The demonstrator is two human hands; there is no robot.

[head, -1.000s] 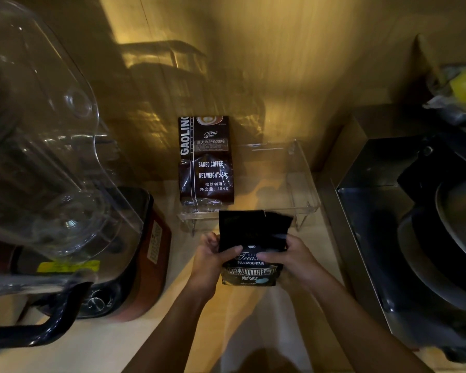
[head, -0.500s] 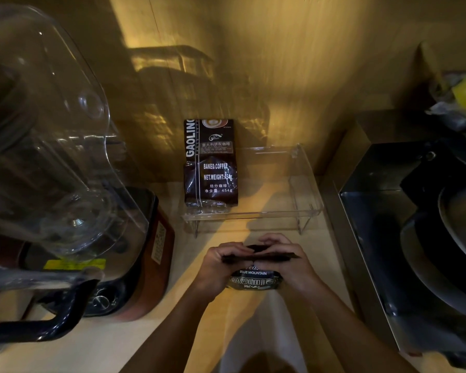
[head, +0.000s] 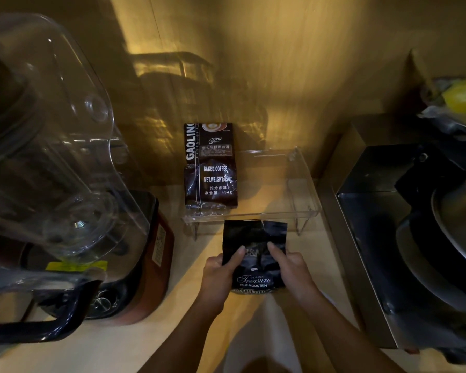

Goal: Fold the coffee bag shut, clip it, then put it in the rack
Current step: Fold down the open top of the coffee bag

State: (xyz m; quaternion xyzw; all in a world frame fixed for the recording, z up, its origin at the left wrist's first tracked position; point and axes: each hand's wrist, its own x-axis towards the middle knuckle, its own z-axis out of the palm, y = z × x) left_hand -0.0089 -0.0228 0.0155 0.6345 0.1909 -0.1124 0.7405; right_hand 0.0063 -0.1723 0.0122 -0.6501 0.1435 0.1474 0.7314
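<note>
Dim amber light falls on a pale countertop (head: 135, 343) where a blender (head: 73, 184) crowds the left edge and a clear rack (head: 304, 200) against the back wall holds one brown coffee bag (head: 210, 168) in its left end. Your left hand (head: 217, 278) and right hand (head: 293, 270) pinch the black coffee bag (head: 253, 254) upright, just in front of the rack's front edge, thumbs pressed to its face, its notched top unfolded. With no clip visible, you may have to free a hand to fetch one, and the stiff foil would probably spring open; an uneven crease at the notch could slip too.
</note>
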